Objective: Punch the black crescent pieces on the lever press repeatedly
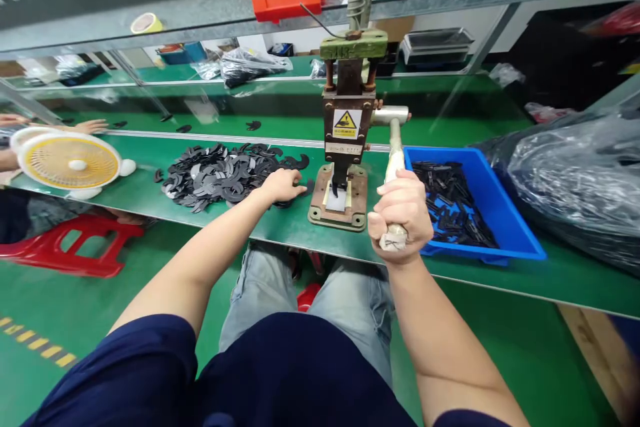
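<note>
Plenty of the work looks left to do: a broad heap of flat, dark-grey crescent pieces lies on the long green counter, at nine o'clock from the rusty, green-topped metal press. How much is done is harder to judge; the blue plastic bin at three o'clock holds many slim black parts, though I can't tell whether they have been through the press. The crescents look thin and smooth, some catching the light, piled every which way. At the foot of the press, towards six o'clock, a small black hooked shape shows over a pale plate; piece or tooling, I can't say. The left hand is at the heap's three o'clock edge, fingers bent, its grip unclear. The right hand is wrapped around the pale, tape-bound lever, at four o'clock from the press.
</note>
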Motion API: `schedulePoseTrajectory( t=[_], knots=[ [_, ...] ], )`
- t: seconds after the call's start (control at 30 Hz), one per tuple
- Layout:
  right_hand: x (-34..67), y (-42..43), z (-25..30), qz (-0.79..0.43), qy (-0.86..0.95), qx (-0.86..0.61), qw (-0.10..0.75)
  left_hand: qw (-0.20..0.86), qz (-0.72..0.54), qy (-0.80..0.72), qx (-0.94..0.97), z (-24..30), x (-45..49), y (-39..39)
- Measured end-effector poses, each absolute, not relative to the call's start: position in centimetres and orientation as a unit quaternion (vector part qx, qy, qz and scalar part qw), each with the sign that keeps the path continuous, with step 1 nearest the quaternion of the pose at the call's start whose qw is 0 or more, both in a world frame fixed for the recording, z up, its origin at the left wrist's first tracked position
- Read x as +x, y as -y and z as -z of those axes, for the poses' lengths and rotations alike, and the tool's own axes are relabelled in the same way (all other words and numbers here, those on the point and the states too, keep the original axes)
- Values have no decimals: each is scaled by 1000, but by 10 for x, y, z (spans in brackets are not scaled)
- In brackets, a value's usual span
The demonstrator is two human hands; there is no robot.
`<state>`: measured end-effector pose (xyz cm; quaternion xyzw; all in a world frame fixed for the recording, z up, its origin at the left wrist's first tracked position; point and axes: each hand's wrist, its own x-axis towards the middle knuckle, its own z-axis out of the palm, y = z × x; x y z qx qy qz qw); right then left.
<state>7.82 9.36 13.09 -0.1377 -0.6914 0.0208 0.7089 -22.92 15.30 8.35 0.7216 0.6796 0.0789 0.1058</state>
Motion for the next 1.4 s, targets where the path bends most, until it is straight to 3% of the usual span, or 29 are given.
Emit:
schedulePoseTrajectory(
  t=[0.2,0.37,0.5,0.7,0.87,1.0,1.2,1.4],
  knots=[
    [81,-91,-132,-17,692,-155,705,102,-7,-649,754,-69,-218,-172],
    [84,-88,-136,-11,699,-164,696,171,-91,-617,763,-75,-221,-176],
    [84,-88,-137,-7,697,-176,696,137,-163,-588,780,-92,-233,-162],
    [77,-87,-137,1,670,-195,716,122,-165,-561,802,-94,-245,-137],
    [76,-83,-139,-9,673,-212,709,220,-185,-577,765,-70,-227,-128],
    [76,-83,-140,0,672,-214,709,286,-276,-616,680,-54,-220,-130],
    [74,-86,-141,0,665,-196,721,489,-365,-554,565,-66,-206,-146],
    [75,-84,-141,-1,671,-194,715,511,-350,-544,567,-68,-182,-166]
  ],
)
